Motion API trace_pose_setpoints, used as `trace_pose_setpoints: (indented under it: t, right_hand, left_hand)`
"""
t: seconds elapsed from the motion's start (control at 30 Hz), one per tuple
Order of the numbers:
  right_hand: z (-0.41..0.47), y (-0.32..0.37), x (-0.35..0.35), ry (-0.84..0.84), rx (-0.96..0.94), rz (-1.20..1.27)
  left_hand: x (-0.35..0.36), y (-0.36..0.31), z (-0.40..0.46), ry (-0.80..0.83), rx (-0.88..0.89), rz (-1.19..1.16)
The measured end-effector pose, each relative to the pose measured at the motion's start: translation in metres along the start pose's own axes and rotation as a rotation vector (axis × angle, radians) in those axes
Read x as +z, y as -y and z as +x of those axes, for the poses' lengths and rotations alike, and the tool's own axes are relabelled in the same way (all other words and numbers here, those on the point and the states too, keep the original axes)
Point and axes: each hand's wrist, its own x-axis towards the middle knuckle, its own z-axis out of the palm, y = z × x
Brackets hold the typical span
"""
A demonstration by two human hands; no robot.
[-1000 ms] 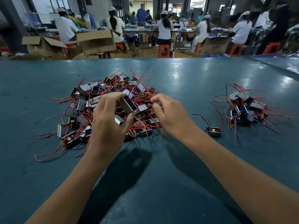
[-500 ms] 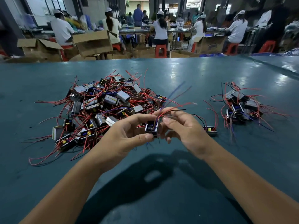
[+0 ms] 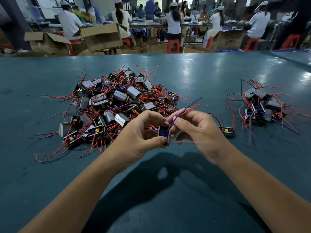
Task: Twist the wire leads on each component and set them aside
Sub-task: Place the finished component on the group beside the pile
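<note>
Hands meet above the teal worktable (image 3: 193, 190), slightly toward 6 o'clock of the big heap. Left hand (image 3: 139, 140) grips one small transformer-like component (image 3: 163, 134) between thumb and curled fingers; the thumb tip presses on its lower edge, the part sits upright with a blue winding facing the person. Right hand (image 3: 200, 132) pinches the wire leads (image 3: 186, 109) just above the component; fingers curled round them. A blue lead and a red lead rise from the pinch and run out toward 1 o'clock, close together, free ends apart. One more pale red lead (image 3: 182, 141) runs from the component's base toward 3 o'clock, under the right hand's fingers. Whether the leads are already twisted: cannot tell, motion blur.

Large pile of unworked components (image 3: 116, 101) lies at 11 o'clock from the hands, grey and black blocks tangled in red wires, a few with yellow spots. Smaller pile (image 3: 262, 105) lies at 2 o'clock, well apart from the hands, red, black and blue wires spread around it. Single component (image 3: 227, 131) lies on the table just beside the right hand, at 3 o'clock, between the hands and the smaller pile.

At 12 o'clock, beyond the table edge: open cardboard boxes (image 3: 101, 37), red stools (image 3: 173, 45), seated workers (image 3: 173, 22) in white tops and caps, backs turned.
</note>
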Motion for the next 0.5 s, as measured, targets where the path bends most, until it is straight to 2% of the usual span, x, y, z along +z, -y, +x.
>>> trace_pose_setpoints:
  t: [0.4,0.5]
  right_hand:
    - [0.0002,-0.0022,0.0011,-0.020,0.026,0.026]
    - [-0.0007,-0.0037,0.0032,-0.052,-0.019,-0.012]
  left_hand:
    - [-0.0016,0.0012,0.0001,0.017,-0.027,0.147]
    - [0.0039,-0.0008,-0.0014,-0.030,-0.087,0.074]
